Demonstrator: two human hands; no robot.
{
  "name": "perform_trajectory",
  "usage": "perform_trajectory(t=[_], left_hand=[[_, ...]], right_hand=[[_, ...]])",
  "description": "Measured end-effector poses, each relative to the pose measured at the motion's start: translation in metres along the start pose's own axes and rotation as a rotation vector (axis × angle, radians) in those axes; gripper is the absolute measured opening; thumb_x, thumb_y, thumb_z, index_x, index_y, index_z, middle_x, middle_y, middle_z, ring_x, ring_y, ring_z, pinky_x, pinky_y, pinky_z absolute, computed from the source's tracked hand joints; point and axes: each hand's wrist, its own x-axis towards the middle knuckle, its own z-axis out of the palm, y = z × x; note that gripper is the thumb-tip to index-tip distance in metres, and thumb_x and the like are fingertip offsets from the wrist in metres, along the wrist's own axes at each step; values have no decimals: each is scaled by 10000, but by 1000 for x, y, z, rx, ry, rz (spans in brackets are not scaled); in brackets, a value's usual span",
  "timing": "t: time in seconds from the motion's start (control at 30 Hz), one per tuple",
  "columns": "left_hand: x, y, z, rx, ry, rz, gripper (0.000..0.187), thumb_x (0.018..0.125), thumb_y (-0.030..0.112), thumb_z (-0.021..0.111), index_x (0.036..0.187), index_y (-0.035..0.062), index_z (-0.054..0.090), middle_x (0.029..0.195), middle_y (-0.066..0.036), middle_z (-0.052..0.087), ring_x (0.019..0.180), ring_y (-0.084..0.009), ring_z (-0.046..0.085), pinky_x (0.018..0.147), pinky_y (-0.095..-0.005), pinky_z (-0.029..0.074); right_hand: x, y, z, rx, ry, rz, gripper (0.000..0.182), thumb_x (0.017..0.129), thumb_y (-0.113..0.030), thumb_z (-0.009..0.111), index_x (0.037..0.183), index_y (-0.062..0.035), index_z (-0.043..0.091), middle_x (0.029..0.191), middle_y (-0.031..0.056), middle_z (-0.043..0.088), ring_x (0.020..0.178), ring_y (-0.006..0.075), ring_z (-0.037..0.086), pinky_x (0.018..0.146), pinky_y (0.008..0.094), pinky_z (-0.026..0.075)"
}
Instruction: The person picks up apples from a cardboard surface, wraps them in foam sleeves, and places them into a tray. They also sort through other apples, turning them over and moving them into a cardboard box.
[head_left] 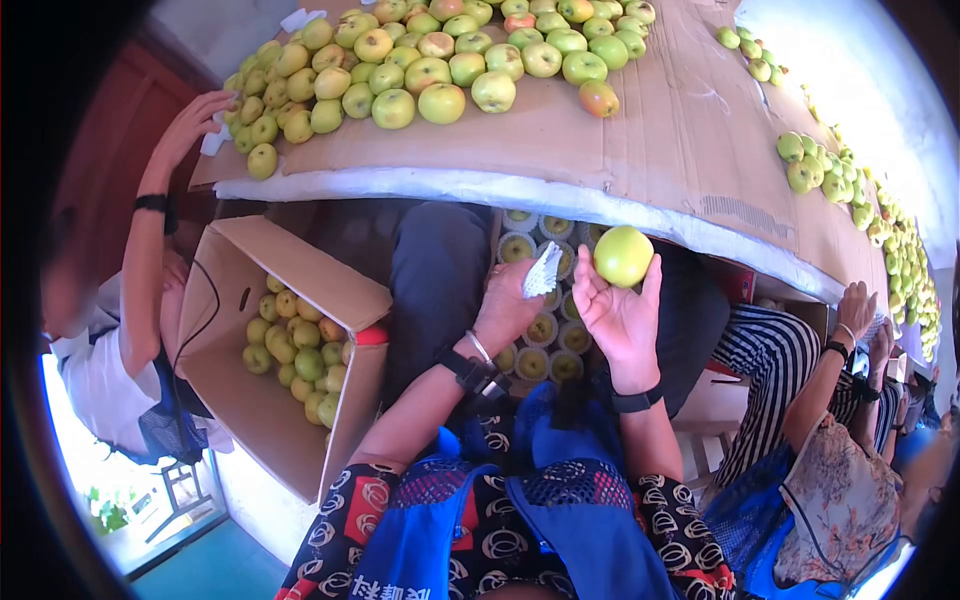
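A yellow-green apple [623, 256] rests in the upturned fingers of my right hand [622, 318]. My left hand [506, 303] is closed on a white foam net sleeve [543, 271], which looks flattened. Both hands are in front of my body, just short of the table edge, with a small gap between them. Beneath them, between my legs, is a box with rows of apples in foam nets [540, 328]. My forearms cover part of it.
A cardboard-covered table [560, 150] carries a large pile of apples [430, 75]. An open carton [262, 400] with loose apples stands at my left. One person [140, 290] reaches onto the table at left; another [840, 480] sits at right. More apples [830, 175] lie far right.
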Motion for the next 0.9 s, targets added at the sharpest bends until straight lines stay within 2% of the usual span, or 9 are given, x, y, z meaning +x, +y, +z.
perform_trajectory(t=[0.07,0.4,0.47,0.63,0.7,0.73,0.8,0.83,0.9], left_hand=[[1,0,-1,-9,-39,-21,237,683,49,611,916,43,570,815,-171,594,814,-353,562,777,-407,424],[2,-7,1,-12,-51,1,223,690,67,614,906,38,565,788,-177,594,788,-358,567,744,-420,429],[0,-2,-1,-32,-35,-3,229,701,101,638,896,8,562,764,-183,592,749,-365,560,683,-410,446],[0,-3,-1,-32,-48,-26,230,692,85,632,902,21,563,782,-179,592,765,-359,559,710,-413,437],[-1,-3,-2,-45,-57,-49,234,687,69,623,911,33,565,800,-179,592,780,-358,561,737,-415,429],[-1,-1,-3,-25,-60,-46,233,688,69,624,910,33,564,803,-178,592,782,-358,560,739,-415,430],[1,-1,-3,-3,-57,-33,232,688,70,625,908,32,564,807,-177,592,784,-357,558,740,-414,430],[0,-3,-2,-15,-58,-43,237,688,70,625,915,33,565,806,-177,592,784,-356,559,742,-412,429],[1,-3,0,-30,-64,-52,243,689,71,625,922,33,567,805,-176,592,783,-354,560,745,-409,429]], right_hand=[[4,2,-3,101,-19,-39,723,844,-605,403,1253,-11,353,1237,221,447,1036,313,533,873,402,469],[15,2,2,142,-12,-82,759,848,-640,313,1241,9,339,1278,232,403,1103,329,487,919,404,437],[14,2,4,113,46,-88,752,848,-641,316,1206,19,366,1229,215,434,1050,315,503,874,377,454],[15,-2,-11,46,74,-66,708,843,-589,426,1192,27,423,1134,175,484,911,253,501,739,317,447],[14,-2,-16,-271,-6,-259,649,829,-492,543,1220,6,400,1156,151,484,987,232,502,780,295,454],[11,0,-14,-275,-10,-259,649,829,-492,543,1220,6,400,1156,151,484,987,232,502,780,295,454],[5,9,-6,-757,30,-574,616,791,-268,657,1265,-14,356,1188,119,473,1071,210,487,868,306,445],[6,12,-5,-757,24,-577,616,791,-268,657,1265,-14,356,1188,119,473,1071,210,487,868,306,445],[6,13,-6,-1001,-54,-767,654,730,-19,630,1297,-5,304,1222,109,445,1122,191,460,942,330,409]])
